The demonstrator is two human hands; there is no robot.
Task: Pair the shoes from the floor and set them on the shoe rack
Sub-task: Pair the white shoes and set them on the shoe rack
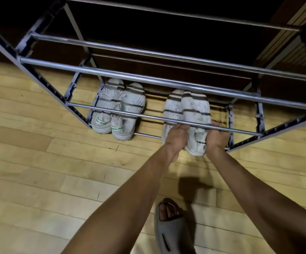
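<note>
Fingers [174,128] of the left hand [176,138] curl around the heel of one white sneaker [172,109], while the right hand [215,137] grips its partner [196,114]. Both sit side by side, touching, on the bottom tier of the metal-tube shoe rack [148,80], toes pointing away, long axes running front to back. Two pairs show, four sneakers; the green-trimmed pair [118,109] rests to the left. One grey foam slide [172,230] stands on the pale wood-plank floor [38,171].

Head view, steeply downward, close
</note>
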